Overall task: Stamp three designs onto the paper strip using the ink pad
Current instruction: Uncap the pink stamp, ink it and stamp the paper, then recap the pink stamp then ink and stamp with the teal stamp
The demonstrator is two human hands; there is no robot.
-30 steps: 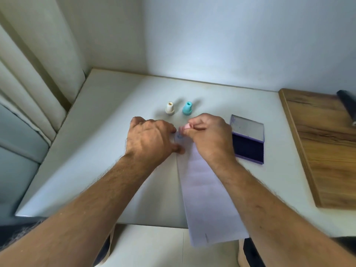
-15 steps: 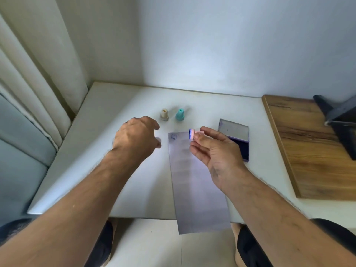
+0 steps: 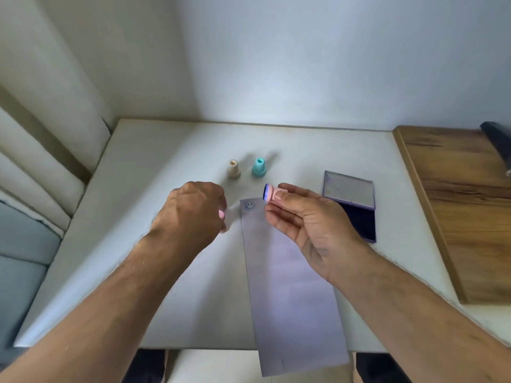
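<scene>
A long pale paper strip (image 3: 287, 277) lies on the white table (image 3: 154, 167), its near end hanging over the front edge. A blue smiley print (image 3: 250, 206) marks its far end. My right hand (image 3: 307, 228) pinches a pink stamp (image 3: 272, 192) just above that end, its blue inked face turned left. My left hand (image 3: 190, 214) hovers left of the strip with fingers curled round a small pink piece (image 3: 221, 214), mostly hidden. A beige stamp (image 3: 233, 168) and a teal stamp (image 3: 259, 167) stand behind the strip. The open ink pad (image 3: 359, 219) lies right of my right hand.
A wooden board (image 3: 453, 205) lies at the table's right side, with a dark object (image 3: 497, 142) at its far corner. A curtain (image 3: 41, 134) hangs on the left. The wall runs close behind the table.
My right hand lifted the pink stamp off the strip's far end, uncovering a smiley print. My left hand came off the paper and drew back to the left.
</scene>
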